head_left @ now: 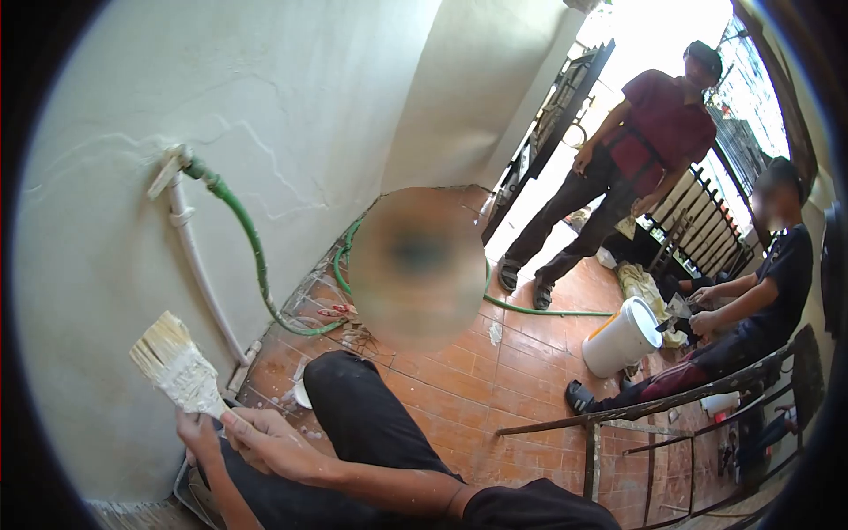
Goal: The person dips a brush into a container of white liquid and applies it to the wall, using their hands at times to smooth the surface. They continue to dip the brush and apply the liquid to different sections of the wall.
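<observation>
A wide paintbrush (188, 375), its bristles and metal band coated in whitish paint, is held up at the lower left, bristles pointing up and left. My right hand (269, 444) is closed round its pale handle. Just left of it, my left hand (200, 435) has curled fingers against the base of the same brush; part of them is hidden. Below the hands, the rim of a dark tub (184, 484) shows beside my bent leg in dark trousers (367, 411). A pale painted wall (291, 79) rises in front and to the left.
A green hose (252, 234) runs from a tap (181, 159) on a white pipe (194, 256). One person (658, 132) stands by the gate; another (777, 283) sits at the right near a white bucket (618, 340). A metal frame (592, 459) stands at lower right. A blurred patch covers the middle.
</observation>
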Demonstrator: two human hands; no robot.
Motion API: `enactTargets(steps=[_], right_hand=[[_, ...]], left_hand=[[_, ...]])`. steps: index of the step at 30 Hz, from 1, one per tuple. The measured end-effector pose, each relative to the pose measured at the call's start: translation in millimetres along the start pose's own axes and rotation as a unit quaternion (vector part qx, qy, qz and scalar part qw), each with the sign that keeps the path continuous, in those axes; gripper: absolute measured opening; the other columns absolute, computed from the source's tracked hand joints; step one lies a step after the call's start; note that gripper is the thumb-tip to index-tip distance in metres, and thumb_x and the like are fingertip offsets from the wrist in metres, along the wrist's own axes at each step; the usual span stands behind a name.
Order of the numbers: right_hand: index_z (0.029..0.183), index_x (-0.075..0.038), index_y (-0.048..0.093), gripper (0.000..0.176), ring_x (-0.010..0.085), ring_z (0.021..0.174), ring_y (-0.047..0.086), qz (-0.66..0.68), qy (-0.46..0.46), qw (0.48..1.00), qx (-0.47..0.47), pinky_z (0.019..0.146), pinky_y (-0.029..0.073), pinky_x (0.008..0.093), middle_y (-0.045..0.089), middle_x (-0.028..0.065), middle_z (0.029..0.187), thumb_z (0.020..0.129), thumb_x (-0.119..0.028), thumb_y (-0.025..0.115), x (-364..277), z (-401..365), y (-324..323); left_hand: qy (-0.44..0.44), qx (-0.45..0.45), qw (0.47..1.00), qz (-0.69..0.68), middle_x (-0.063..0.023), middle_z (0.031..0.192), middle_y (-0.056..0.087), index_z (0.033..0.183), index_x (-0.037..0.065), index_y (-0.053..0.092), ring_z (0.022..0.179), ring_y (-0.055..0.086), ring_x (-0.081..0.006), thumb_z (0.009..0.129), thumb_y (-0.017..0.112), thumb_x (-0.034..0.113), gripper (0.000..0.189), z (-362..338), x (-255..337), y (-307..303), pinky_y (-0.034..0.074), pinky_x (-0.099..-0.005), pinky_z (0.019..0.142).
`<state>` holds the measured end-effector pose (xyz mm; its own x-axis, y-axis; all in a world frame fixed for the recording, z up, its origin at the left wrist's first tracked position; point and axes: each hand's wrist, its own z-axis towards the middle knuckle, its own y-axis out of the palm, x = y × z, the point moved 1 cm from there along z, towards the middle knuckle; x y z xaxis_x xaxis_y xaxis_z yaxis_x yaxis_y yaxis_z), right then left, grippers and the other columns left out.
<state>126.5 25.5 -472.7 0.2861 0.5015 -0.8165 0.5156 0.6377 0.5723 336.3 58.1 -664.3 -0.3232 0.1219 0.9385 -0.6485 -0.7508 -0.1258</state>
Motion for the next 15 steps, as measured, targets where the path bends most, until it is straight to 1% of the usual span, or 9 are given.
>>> enactTargets(steps=[1, 2, 3, 4, 5, 7, 8, 10, 15], right_hand=[[0.078, -0.011, 0.044, 0.034, -0.0004, 0.043, 0.024, -0.010, 0.019, 1.000, -0.007, 0.038, 0.017, 0.0185, 0.028, -0.0104, 0.057, 0.099, -0.038, 0.040, 3.4, 3.0, 0.1], [0.078, -0.011, 0.044, 0.034, -0.0004, 0.043, 0.024, -0.011, 0.023, 1.000, -0.009, 0.038, 0.017, 0.0185, 0.028, -0.0104, 0.057, 0.099, -0.038, 0.040, 3.4, 5.2, 2.5], [0.077, -0.011, 0.043, 0.035, -0.0004, 0.043, 0.024, -0.011, 0.030, 0.999, -0.012, 0.038, 0.017, 0.0185, 0.028, -0.0104, 0.057, 0.099, -0.038, 0.040, 1.9, 6.8, 5.1], [0.076, -0.011, 0.043, 0.035, -0.0005, 0.043, 0.023, -0.011, 0.036, 0.999, -0.015, 0.038, 0.017, 0.0186, 0.028, -0.0104, 0.057, 0.099, -0.038, 0.039, 0.6, 9.0, 7.5], [0.076, -0.011, 0.043, 0.036, -0.0004, 0.043, 0.023, -0.015, 0.037, 0.999, -0.011, 0.038, 0.017, 0.0188, 0.028, -0.0102, 0.057, 0.098, -0.039, 0.040, 1.5, 11.9, 11.1], [0.075, -0.011, 0.043, 0.037, -0.0003, 0.043, 0.023, -0.027, 0.041, 0.999, -0.009, 0.038, 0.016, 0.0189, 0.029, -0.0101, 0.057, 0.098, -0.040, 0.040, 4.4, 18.5, 17.9], [0.075, -0.011, 0.043, 0.038, -0.0002, 0.043, 0.023, -0.038, 0.045, 0.998, -0.004, 0.038, 0.016, 0.0191, 0.029, -0.0100, 0.057, 0.098, -0.040, 0.040, 6.1, 20.5, 20.9], [0.075, -0.011, 0.043, 0.038, -0.0001, 0.043, 0.023, -0.039, 0.049, 0.998, -0.009, 0.038, 0.016, 0.0192, 0.029, -0.0099, 0.057, 0.098, -0.041, 0.041, 6.8, 22.2, 27.8], [0.073, -0.011, 0.044, 0.039, 0.0006, 0.044, 0.024, -0.080, 0.062, 0.995, -0.006, 0.039, 0.017, 0.0196, 0.030, -0.0096, 0.056, 0.097, -0.041, 0.042, -5.0, 31.6, 34.3]], left_hand=[[-0.005, 0.075, 0.997, 0.007, -0.0172, 0.109, 0.061, 0.123, -0.005, 0.050, 0.091, 0.062, -0.0226, 0.086, 0.060, 0.009, 0.041, -8.1, 19.8, -15.2, 0.053, -0.0341, 0.076], [-0.007, 0.079, 0.997, 0.008, -0.0172, 0.109, 0.061, 0.123, -0.005, 0.050, 0.091, 0.062, -0.0226, 0.086, 0.060, 0.009, 0.041, -16.0, 36.3, -30.8, 0.053, -0.0341, 0.076], [-0.109, 0.128, 0.985, -0.033, -0.0178, 0.108, 0.062, 0.126, -0.004, 0.046, 0.091, 0.063, -0.0227, 0.086, 0.060, 0.012, 0.045, -26.9, 48.6, -49.4, 0.052, -0.0330, 0.077], [-0.207, 0.176, 0.959, -0.075, -0.0185, 0.108, 0.062, 0.130, -0.004, 0.043, 0.092, 0.063, -0.0227, 0.087, 0.061, 0.014, 0.050, -36.3, 50.3, -62.2, 0.052, -0.0318, 0.078], [-0.207, 0.179, 0.959, -0.075, -0.0185, 0.108, 0.062, 0.130, -0.004, 0.043, 0.092, 0.063, -0.0227, 0.087, 0.061, 0.014, 0.050, -46.3, 37.2, -78.9, 0.052, -0.0318, 0.078], [-0.110, 0.204, 0.970, 0.070, -0.0185, 0.108, 0.062, 0.130, -0.003, 0.043, 0.093, 0.063, -0.0246, 0.087, 0.062, 0.016, 0.051, -69.9, 4.9, -120.5, 0.051, -0.0307, 0.079], [-0.111, 0.206, 0.970, 0.070, -0.0185, 0.108, 0.062, 0.130, -0.003, 0.043, 0.093, 0.063, -0.0246, 0.087, 0.062, 0.016, 0.051, -79.7, 5.1, -127.8, 0.051, -0.0307, 0.079], [-0.169, 0.231, 0.954, 0.088, -0.0212, 0.109, 0.062, 0.131, -0.003, 0.043, 0.098, 0.061, -0.0233, 0.088, 0.060, 0.019, 0.051, -97.2, 8.5, -140.6, 0.049, -0.0316, 0.085], [-0.195, 0.226, 0.952, 0.075, -0.0192, 0.106, 0.063, 0.128, -0.004, 0.046, 0.096, 0.062, -0.0239, 0.089, 0.060, 0.022, 0.049, -126.5, -4.8, -148.0, 0.049, -0.0324, 0.084]])
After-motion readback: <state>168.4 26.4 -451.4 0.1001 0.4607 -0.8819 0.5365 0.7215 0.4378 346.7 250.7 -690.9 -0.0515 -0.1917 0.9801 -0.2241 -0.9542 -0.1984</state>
